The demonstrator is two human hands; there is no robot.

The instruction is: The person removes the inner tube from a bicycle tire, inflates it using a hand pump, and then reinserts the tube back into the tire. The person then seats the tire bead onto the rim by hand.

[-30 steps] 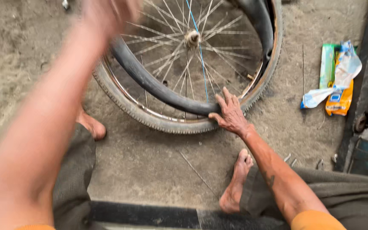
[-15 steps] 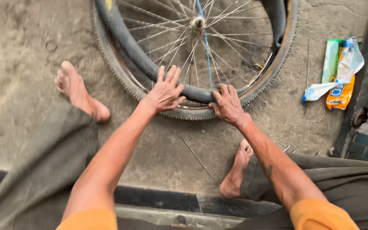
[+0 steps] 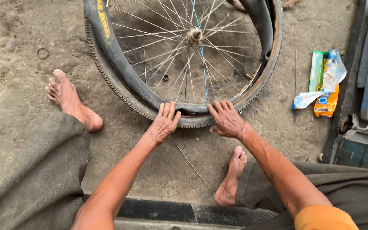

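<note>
Both hands, left hand (image 3: 163, 123) and right hand (image 3: 226, 120), press flat with fingers spread on the flat-lying wheel's tyre (image 3: 120, 91).

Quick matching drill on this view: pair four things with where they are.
Things:
1. left hand
2. loose spoke
3. wrappers
4. hub

Places:
A. on the ground right of the wheel
B. at the wheel's centre
C. pressed on the tyre's near edge, beside the right hand
D. on the ground between the feet

Pairs: 1-C, 2-D, 3-A, 4-B
</note>
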